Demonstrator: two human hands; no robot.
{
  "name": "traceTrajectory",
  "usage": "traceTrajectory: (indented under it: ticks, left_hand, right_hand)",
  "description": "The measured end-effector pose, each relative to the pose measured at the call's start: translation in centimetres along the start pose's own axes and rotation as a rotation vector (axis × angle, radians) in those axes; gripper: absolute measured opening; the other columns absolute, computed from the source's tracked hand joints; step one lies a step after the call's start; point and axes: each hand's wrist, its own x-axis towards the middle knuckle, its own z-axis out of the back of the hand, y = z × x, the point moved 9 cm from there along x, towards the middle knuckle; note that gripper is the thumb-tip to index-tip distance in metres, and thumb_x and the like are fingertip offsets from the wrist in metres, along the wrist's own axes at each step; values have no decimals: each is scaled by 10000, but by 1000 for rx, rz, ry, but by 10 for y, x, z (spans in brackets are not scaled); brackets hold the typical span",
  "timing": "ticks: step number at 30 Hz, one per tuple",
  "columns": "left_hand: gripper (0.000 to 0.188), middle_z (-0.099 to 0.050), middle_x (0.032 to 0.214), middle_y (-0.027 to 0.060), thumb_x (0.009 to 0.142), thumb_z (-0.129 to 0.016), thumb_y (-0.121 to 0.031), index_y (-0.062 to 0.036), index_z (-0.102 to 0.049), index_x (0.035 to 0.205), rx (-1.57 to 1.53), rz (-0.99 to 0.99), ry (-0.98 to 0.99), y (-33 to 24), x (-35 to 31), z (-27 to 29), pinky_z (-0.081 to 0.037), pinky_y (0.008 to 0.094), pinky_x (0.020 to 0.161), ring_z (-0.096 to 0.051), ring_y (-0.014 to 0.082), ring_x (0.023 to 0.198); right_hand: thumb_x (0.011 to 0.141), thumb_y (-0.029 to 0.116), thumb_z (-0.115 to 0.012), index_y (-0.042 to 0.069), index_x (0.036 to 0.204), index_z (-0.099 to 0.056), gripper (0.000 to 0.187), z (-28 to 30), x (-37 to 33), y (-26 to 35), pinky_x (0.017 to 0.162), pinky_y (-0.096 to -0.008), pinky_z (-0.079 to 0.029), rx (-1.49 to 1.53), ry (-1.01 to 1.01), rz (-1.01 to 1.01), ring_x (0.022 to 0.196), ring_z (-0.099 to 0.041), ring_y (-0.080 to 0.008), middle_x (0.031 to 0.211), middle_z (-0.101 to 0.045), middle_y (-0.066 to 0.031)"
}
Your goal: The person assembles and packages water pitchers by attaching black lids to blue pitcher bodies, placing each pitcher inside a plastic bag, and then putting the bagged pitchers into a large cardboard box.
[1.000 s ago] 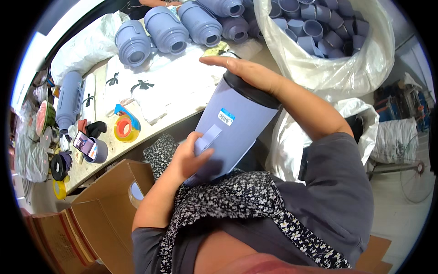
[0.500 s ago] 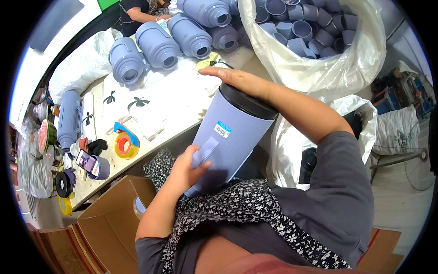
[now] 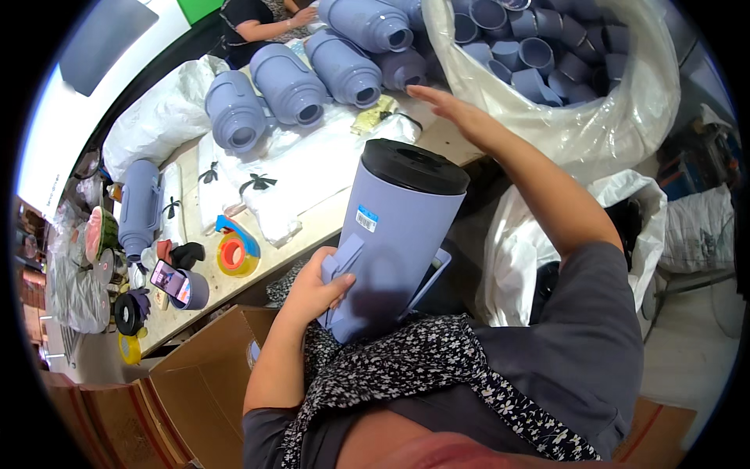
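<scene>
Flask body: a tall lavender flask body [image 3: 394, 242] with a black rim is held tilted against the lap, below the tabletop edge, so that it is braced by the body.
Left hand: the left hand [image 3: 312, 293] is pressed against the lower side of the flask body, fingers curled around it and a flat lavender handle piece [image 3: 341, 270], seemingly to steady both together.
Right hand: the right hand [image 3: 449, 113] is stretched out flat, fingers released and holding nothing, over the tabletop [image 3: 312, 227] beside the clear bag of lavender cups [image 3: 547, 55].
Further flasks: more lavender flask bodies [image 3: 293, 82] are laid on their sides in a row, mouths toward the person, within reach.
Tabletop items: an orange tape dispenser [image 3: 234, 252] and white wrapping [image 3: 289, 168] are kept close by; what lies at the far left is hard to make out.
Floor: an open cardboard box [image 3: 187, 375] is stood beside the knee.
</scene>
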Motion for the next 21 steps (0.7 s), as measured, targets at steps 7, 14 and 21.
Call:
traceTrajectory:
  ticks: [7, 14, 21]
  left_hand:
    - [294, -438, 585, 20, 847, -611, -133, -36, -401, 1028, -247, -81, 46, 8, 14, 27, -318, 230, 381, -369, 80, 388]
    - [286, -459, 578, 7, 841, -611, -103, -43, -418, 1043, -76, 21, 34, 1, 16, 2, -336, 222, 393, -395, 72, 402]
    - [322, -487, 600, 12, 818, -637, -114, -44, -429, 1053, 52, 21, 45, 2, 4, -5, -369, 227, 418, -433, 72, 436]
  right_hand:
    - [943, 471, -266, 23, 1306, -427, 598, -31, -16, 26, 1079, -368, -200, -33, 166, 139, 1300, -318, -214, 1379, -389, -109]
    - [956, 456, -275, 59, 1326, -415, 561, -60, 38, -3, 1083, -342, -178, 83, 173, 27, 1297, -312, -218, 1359, -416, -99]
    - [913, 570, -291, 98, 1351, -391, 652, -90, 16, 38, 1080, -348, -178, 157, 317, 68, 1298, -306, -250, 1385, -376, -119]
